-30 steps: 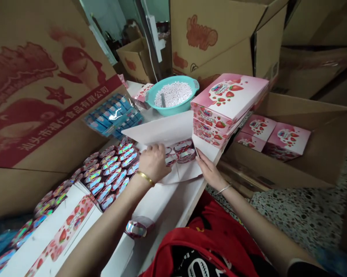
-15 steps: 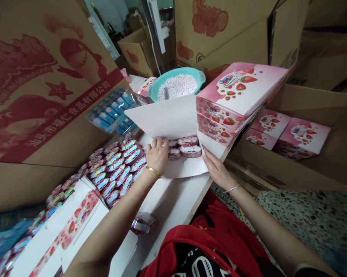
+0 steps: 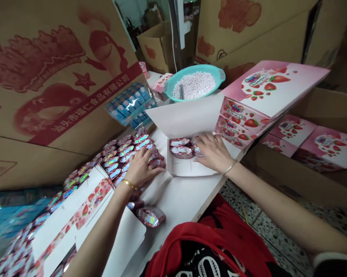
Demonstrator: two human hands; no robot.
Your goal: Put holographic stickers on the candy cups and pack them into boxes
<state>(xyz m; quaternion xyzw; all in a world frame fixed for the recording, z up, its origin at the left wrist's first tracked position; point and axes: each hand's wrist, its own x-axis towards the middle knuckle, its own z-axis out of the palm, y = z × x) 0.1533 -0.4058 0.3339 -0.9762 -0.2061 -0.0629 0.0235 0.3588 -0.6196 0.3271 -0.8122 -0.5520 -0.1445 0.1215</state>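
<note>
A white-lined carton lies open on the table, its lid raised at the back, with several shiny oval packs in its rear half. My right hand reaches over its right side, fingers spread on the packs there. On the rows of upright oval packs to the left rests my left hand, fingers curled over some packs near the row's edge; the fingertips partly hide what they touch.
Behind the carton is a teal basin of white pieces. Strawberry boxes are stacked at right, above a large cardboard box. Flat card sheets lie at lower left. Loose packs sit near the table edge.
My left hand has left the carton and moved onto the rows of packs. My right hand has gone from the carton's right edge to the packs inside. The view has shifted left.
</note>
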